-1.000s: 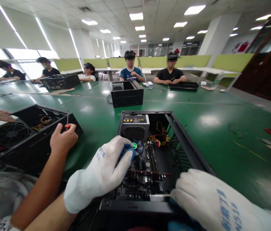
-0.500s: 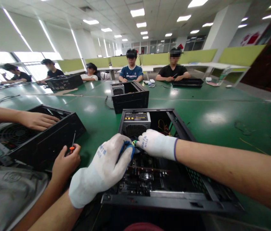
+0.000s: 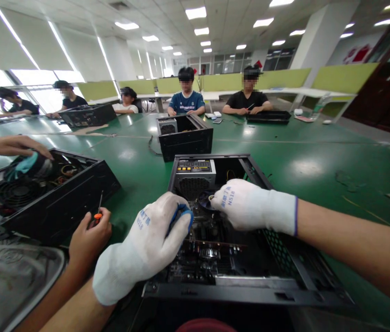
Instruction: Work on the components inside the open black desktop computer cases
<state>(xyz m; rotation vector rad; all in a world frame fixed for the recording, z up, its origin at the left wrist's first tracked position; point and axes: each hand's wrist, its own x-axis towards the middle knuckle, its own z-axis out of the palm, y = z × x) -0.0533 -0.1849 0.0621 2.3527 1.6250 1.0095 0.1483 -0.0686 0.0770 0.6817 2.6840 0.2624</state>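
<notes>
In front of me lies an open black computer case (image 3: 250, 288) on its side. My right hand (image 3: 245, 204), in a white glove, grips a dark cooling fan (image 3: 207, 201) by its right part, over the circuit board. My left hand (image 3: 155, 230), gloved in white with blue fingertips, hangs over the left side of the case. Its thumb and fingers are pressed together, and anything between them is hidden. A power supply (image 3: 195, 180) with a yellow-marked label sits at the far end of the case. Below the fan, an upright card (image 3: 212, 244) crosses the circuit board (image 3: 202, 265).
On my left a co-worker's hand (image 3: 91, 237) holds an orange-handled screwdriver (image 3: 97, 216) beside another open case (image 3: 60, 203). A further case (image 3: 186, 140) stands ahead on the green table (image 3: 305, 175). Several people sit across it.
My right hand came from the front edge of the case to the fan, then moved right with it, away from my left hand. My left hand has hardly moved.
</notes>
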